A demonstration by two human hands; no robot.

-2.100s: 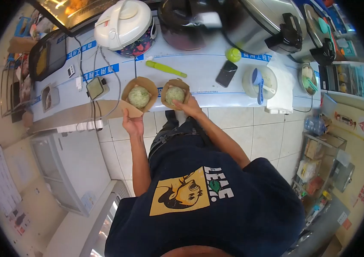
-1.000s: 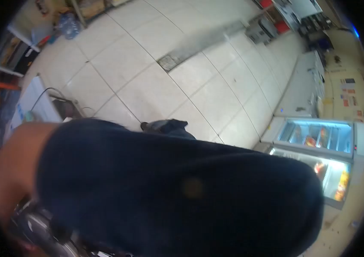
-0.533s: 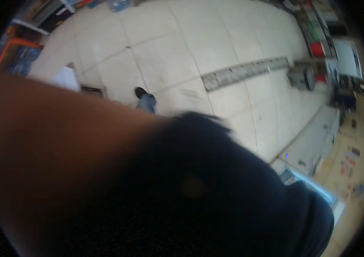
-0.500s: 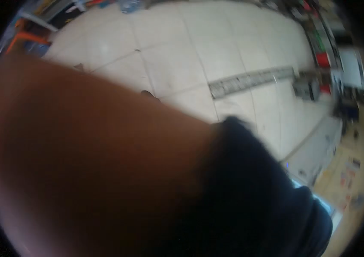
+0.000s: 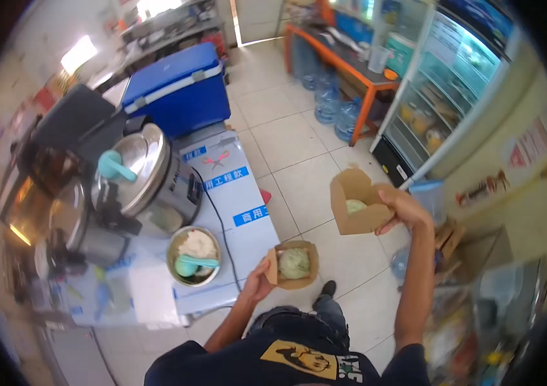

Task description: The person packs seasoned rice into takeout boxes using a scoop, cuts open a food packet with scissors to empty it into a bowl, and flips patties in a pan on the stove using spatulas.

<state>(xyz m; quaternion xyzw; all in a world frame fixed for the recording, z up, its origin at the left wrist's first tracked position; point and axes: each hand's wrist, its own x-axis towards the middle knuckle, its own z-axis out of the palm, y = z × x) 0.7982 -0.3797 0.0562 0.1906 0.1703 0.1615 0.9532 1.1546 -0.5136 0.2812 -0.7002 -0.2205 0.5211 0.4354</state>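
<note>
My left hand grips the near left side of an open brown cardboard food box, which holds a rounded pale green mound of food. My right hand is closed on the side of a second open cardboard food box, raised out to the right. A little pale green food shows inside that one. Left of my left hand, a metal bowl on the table holds whitish food and a teal scoop.
A steel cooker with a teal ladle on its lid stands on the covered table, beside a blue cooler. A power cord crosses the tabletop. An orange-framed table, water jugs and a glass-door fridge stand beyond.
Half a second ago, a blurred arm and dark sleeve covered much of the view, with tiled floor behind. Now the view has swung round, showing both hands holding boxes, the table and the fridge.
</note>
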